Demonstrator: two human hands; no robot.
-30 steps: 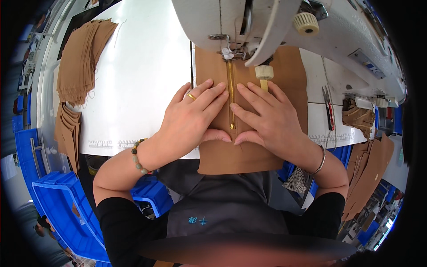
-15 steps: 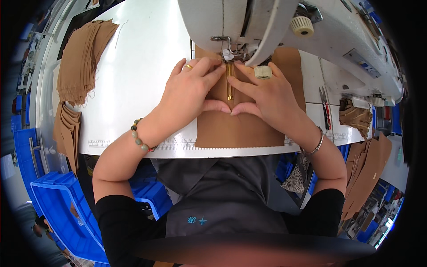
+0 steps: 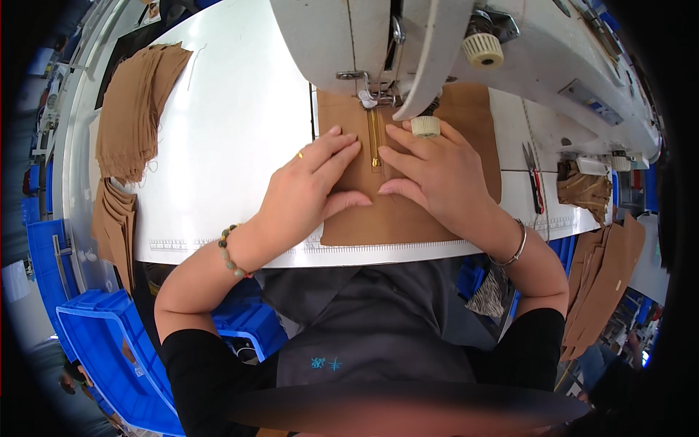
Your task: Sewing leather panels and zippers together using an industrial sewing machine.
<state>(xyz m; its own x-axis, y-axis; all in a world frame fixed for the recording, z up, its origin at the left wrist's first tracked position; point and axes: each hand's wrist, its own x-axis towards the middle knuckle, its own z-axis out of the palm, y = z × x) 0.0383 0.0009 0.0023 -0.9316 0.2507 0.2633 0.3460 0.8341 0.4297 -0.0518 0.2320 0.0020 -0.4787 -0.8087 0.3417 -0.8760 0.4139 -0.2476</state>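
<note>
Left hand (image 3: 306, 180) rests left of zipper (image 3: 375, 137), right hand (image 3: 445, 166) right of it: palms down on brown fabric (image 3: 397, 224), fingers extended, unclenched; thumbs point inward.

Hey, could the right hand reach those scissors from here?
Probably yes: the right hand rests on the brown fabric, and the scissors lie to its right, with only fabric and white tabletop visible between.

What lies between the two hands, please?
In the head view, a gold zipper in brown fabric lies between the left hand and right hand.
</note>
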